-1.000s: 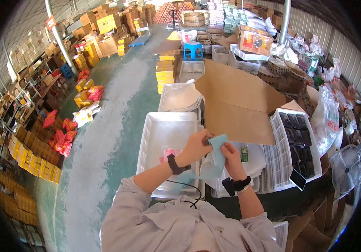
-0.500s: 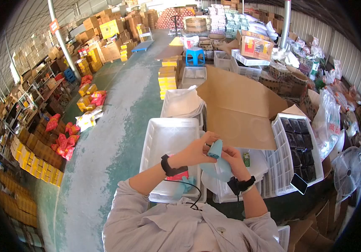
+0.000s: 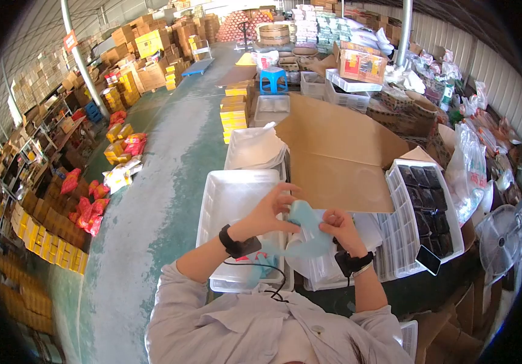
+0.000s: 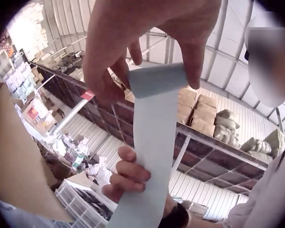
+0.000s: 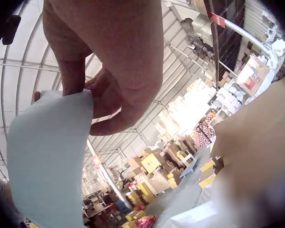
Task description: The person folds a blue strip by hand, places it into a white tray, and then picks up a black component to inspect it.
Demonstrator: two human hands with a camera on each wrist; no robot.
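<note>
My left hand (image 3: 267, 213) holds a small roll of pale blue strip (image 3: 300, 212) by its ends, thumb on one side and fingers on the other, as the left wrist view of the roll (image 4: 156, 80) shows. From the roll a flat length of strip (image 4: 156, 128) hangs down. My right hand (image 3: 341, 230) pinches the strip's edge between thumb and fingers, seen close in the right wrist view of the strip (image 5: 50, 152). Below the left forearm, loose blue strip (image 3: 264, 262) and a red-and-white packet lie in a white plastic crate (image 3: 207, 209).
A large cardboard sheet (image 3: 340, 155) leans beyond the hands. To the right, a white crate (image 3: 397, 227) holds black packs (image 3: 423, 197), with a phone (image 3: 428, 259) at its near edge. A fan (image 3: 504, 239) stands far right. A dark cable (image 3: 282, 279) runs from the left wrist.
The hands have moved slightly apart, and the strip now stretches between them. The left fingers have spread around the roll. The head view has shifted a little.
</note>
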